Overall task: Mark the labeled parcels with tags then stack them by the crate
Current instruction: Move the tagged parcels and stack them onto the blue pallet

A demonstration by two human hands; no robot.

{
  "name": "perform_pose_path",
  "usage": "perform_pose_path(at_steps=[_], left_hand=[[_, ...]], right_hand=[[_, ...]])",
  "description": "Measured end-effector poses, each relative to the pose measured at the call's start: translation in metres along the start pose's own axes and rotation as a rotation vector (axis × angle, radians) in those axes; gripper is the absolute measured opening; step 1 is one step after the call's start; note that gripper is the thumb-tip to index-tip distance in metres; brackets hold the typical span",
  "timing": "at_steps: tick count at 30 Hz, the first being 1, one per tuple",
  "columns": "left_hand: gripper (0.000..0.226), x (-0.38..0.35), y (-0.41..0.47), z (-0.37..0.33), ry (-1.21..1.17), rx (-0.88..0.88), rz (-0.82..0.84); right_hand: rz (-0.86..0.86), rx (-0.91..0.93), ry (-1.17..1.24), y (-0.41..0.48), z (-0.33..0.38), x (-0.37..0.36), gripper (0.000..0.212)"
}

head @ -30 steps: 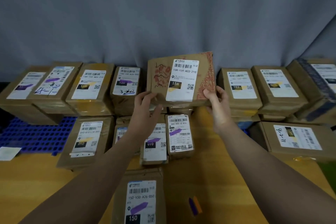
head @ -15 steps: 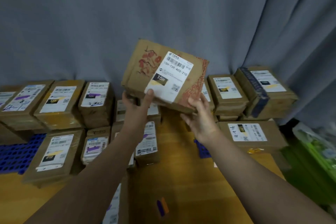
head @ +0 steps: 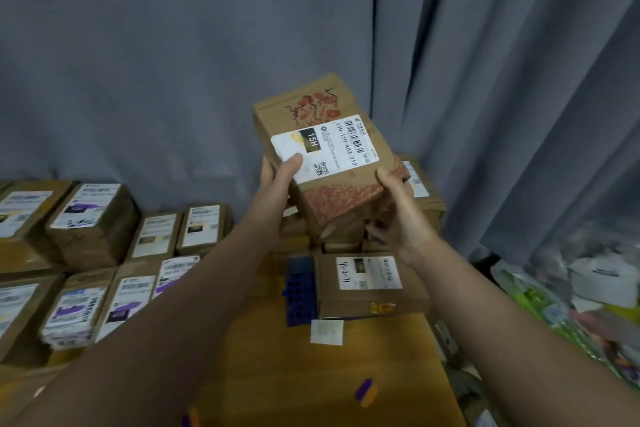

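Note:
Both my hands hold a cardboard parcel (head: 332, 163) with a red flower print and a white label reading 15H, lifted above the table and turned with its long side pointing away. My left hand (head: 277, 191) grips its left edge, thumb on the label. My right hand (head: 398, 215) grips the near right corner from below. Under it lies a parcel (head: 367, 284) with a handwritten label beside a blue perforated crate (head: 299, 291). Purple and orange tags (head: 365, 392) lie on the yellow table (head: 329, 374).
Several labeled cardboard parcels (head: 86, 218) stand in rows at the left, some with purple marks. More parcels (head: 422, 198) are stacked behind the held one. A white slip (head: 327, 331) lies on the table. A grey curtain hangs behind; bags and clutter (head: 571, 305) fill the right.
The parcel has been lifted off the row, carried to the right and rotated so its label now runs lengthwise. The view has swung right with it.

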State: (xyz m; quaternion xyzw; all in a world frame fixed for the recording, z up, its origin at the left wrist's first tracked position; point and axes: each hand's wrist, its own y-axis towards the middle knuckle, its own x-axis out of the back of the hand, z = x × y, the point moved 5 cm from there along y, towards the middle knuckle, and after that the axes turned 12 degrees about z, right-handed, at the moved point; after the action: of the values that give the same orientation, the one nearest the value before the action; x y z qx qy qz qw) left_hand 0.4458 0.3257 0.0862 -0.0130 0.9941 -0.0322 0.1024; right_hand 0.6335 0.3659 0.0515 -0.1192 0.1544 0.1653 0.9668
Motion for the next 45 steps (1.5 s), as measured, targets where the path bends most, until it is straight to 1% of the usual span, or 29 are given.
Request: perform_pose_path(at_steps=[2,3,4,6,7,9,13,15,18,22,26,29,32,34,36,38,40,45], left_hand=[[0.051,-0.026,0.008,0.000,0.090,0.008,0.052],[0.053,-0.038,0.011,0.001,0.143,0.004,0.063],[0.056,-0.048,0.016,0.003,0.206,0.005,0.064],[0.059,-0.066,0.021,0.010,0.308,0.032,0.037],[0.059,-0.074,0.021,0.014,0.337,0.055,0.025],[0.054,-0.086,0.024,0.022,0.353,0.090,0.026],[0.040,-0.098,0.026,0.033,0.354,0.125,0.017],[0.039,-0.102,0.026,0.035,0.371,0.126,0.032],[0.041,-0.113,0.027,0.034,0.428,0.117,0.095],[0.046,-0.123,0.034,0.032,0.440,0.096,0.159],[0.044,-0.126,0.042,0.026,0.456,0.084,0.157],[0.048,-0.128,0.046,0.024,0.466,0.085,0.167],[0.049,-0.126,0.047,0.025,0.443,0.086,0.153],[0.046,-0.125,0.047,0.028,0.427,0.086,0.144],[0.043,-0.121,0.044,0.033,0.417,0.103,0.117],[0.042,-0.114,0.040,0.039,0.404,0.129,0.080],[0.042,-0.102,0.034,0.046,0.421,0.140,0.054],[0.039,-0.060,0.009,0.065,0.433,0.179,-0.038]], right_hand=[[-0.014,-0.038,0.014,-0.006,0.009,0.023,0.082],[-0.049,-0.036,0.035,-0.008,0.013,0.034,0.078],[-0.104,-0.025,0.047,-0.011,0.017,0.044,0.073],[-0.268,-0.006,0.056,-0.015,0.026,0.067,0.064],[-0.338,-0.003,0.074,-0.016,0.028,0.078,0.063],[-0.398,-0.008,0.089,-0.015,0.032,0.095,0.068],[-0.387,-0.098,0.041,-0.009,0.037,0.112,0.082],[-0.366,-0.144,0.039,-0.006,0.037,0.116,0.086],[-0.327,-0.141,-0.005,0.001,0.039,0.115,0.078],[-0.337,-0.105,-0.040,0.013,0.042,0.113,0.073],[-0.346,-0.083,-0.072,0.020,0.039,0.111,0.073],[-0.372,-0.062,-0.188,0.022,0.039,0.116,0.072],[-0.391,-0.046,-0.407,0.026,0.038,0.123,0.069],[-0.433,-0.039,-0.549,0.025,0.038,0.127,0.073],[-0.467,-0.026,-0.634,0.023,0.035,0.128,0.080],[-0.489,-0.006,-0.651,0.018,0.029,0.126,0.085],[-0.494,-0.002,-0.609,0.013,0.017,0.122,0.088],[-0.489,-0.087,-0.542,0.003,-0.030,0.099,0.099]])
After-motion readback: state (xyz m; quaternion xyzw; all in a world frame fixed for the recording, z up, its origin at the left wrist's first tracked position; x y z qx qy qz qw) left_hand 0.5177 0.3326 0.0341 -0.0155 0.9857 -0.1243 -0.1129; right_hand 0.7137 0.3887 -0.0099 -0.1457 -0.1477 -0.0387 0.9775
